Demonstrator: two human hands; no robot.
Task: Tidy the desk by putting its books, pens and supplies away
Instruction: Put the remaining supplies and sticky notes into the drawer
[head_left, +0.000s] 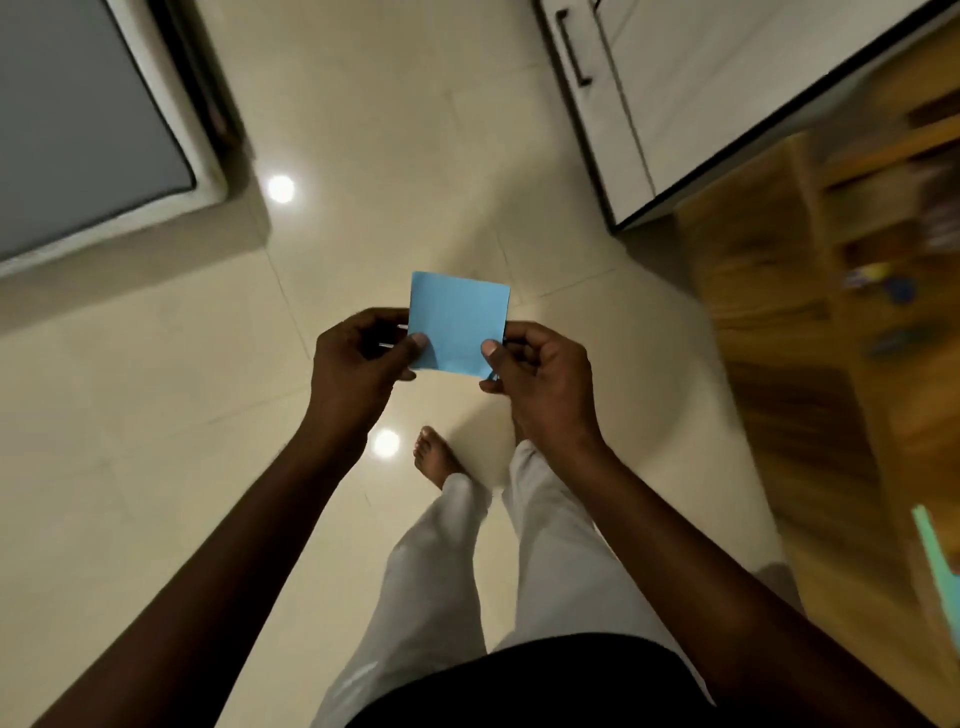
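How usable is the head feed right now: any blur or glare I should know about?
Head view: the blue paper and both hands, left and right, are fairly sharp; the wooden desk at right is smeared by motion blur; two lamp reflections glare off the glossy floor; wide-angle bending at the edges.

Dim, warm indoor light fell on a glossy tiled floor (156, 415).

Two ceiling lamps glared back as round reflections (281, 188) off the tiles. The wooden desk (810, 322) at right smeared into motion blur, its small items unreadable. Wide-angle distortion bent lines near the edges. Soft shadows pooled under the bed frame (156, 228).
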